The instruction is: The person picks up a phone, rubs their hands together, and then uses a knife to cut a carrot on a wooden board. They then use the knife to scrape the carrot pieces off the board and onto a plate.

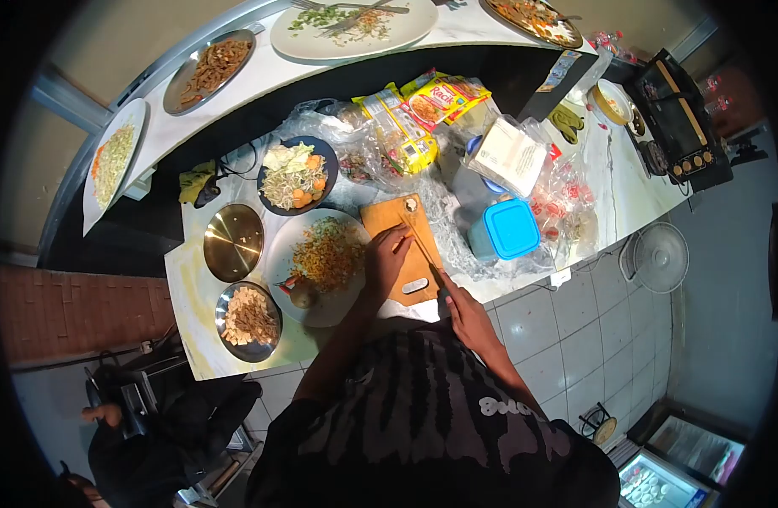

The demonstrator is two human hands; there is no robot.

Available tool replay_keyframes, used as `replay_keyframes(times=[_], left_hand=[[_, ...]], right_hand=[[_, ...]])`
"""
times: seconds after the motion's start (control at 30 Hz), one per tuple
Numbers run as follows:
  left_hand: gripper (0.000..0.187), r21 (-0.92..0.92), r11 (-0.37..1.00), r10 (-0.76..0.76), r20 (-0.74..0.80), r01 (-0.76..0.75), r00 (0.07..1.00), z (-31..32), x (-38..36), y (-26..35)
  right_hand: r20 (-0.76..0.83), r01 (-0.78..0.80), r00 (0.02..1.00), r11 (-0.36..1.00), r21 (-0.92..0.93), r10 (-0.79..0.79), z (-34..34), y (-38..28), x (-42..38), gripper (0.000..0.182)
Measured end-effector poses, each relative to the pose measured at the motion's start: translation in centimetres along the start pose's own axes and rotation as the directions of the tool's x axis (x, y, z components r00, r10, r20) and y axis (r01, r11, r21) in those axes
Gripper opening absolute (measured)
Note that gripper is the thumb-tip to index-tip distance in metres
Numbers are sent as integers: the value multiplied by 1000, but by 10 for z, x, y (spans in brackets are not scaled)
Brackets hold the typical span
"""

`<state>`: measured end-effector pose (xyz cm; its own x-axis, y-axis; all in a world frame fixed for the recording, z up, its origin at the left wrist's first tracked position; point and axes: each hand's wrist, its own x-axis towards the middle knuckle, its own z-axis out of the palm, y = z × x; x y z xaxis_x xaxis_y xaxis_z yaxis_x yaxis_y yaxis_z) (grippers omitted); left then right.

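My right hand (469, 315) is wrapped round the handle of a knife (424, 249), whose blade lies slantwise over a wooden cutting board (382, 215). On the board's left side rests my left hand (389, 256), its fingers bent together close to the blade. Whatever those fingertips pinch is too small to make out. A little pale food sits at the board's far end. Just left of my left hand, a large white plate (328, 315) carries shredded orange and green vegetables (325, 254) and a round brownish piece (303, 294).
Left of the plate are a bare metal plate (233, 242), a bowl of cut food (248, 317) and a dark plate of vegetables (294, 176). Right of the board stands a blue-lidded container (512, 229) among plastic bags. A yellow packet (440, 100) lies behind. Another person (160, 449) is at lower left.
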<state>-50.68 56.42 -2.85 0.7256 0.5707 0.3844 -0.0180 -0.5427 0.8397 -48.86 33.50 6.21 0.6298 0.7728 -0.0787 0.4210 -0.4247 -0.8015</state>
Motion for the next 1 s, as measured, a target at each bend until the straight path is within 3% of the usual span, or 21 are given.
replay_keyframes(times=[0.1, 0.23, 0.33, 0.43, 0.5, 0.6, 0.73, 0.8, 0.93, 1.0], left_hand=[[21, 39, 989, -145, 46, 144, 988, -5, 0, 7], [20, 110, 982, -162, 65, 154, 985, -9, 3, 12], [19, 83, 979, -196, 95, 188, 976, -11, 3, 3], [20, 45, 996, -82, 84, 79, 993, -12, 4, -2], [21, -3, 973, -232, 81, 233, 969, -11, 1, -3], [21, -148, 951, -264, 70, 272, 962, -9, 0, -4], [21, -103, 950, -283, 107, 293, 953, -10, 1, -5], [21, -15, 989, -143, 109, 146, 984, -11, 3, -5], [20, 55, 998, -33, 107, 27, 994, -14, 4, -2], [18, -31, 972, -229, 123, 234, 966, -13, 3, -1]], right_hand=[[1, 0, 1000, 1000, -13, 0, 2, 1, 1, 55], [34, -63, 997, 997, -47, 65, 1, -7, 3, 54], [59, -96, 993, 988, -118, 103, -1, -10, 5, 55], [81, -111, 989, 982, -151, 124, 1, -9, 5, 57], [79, -114, 988, 978, -177, 130, 1, -11, 7, 58], [71, -117, 988, 971, -208, 134, 4, -13, 6, 60], [47, -136, 987, 962, -238, 151, 4, -18, 4, 61], [48, -148, 986, 963, -224, 163, 5, -19, 3, 61], [36, -164, 984, 969, -185, 173, 7, -20, 2, 60], [31, -164, 985, 972, -167, 172, 8, -23, 2, 60]])
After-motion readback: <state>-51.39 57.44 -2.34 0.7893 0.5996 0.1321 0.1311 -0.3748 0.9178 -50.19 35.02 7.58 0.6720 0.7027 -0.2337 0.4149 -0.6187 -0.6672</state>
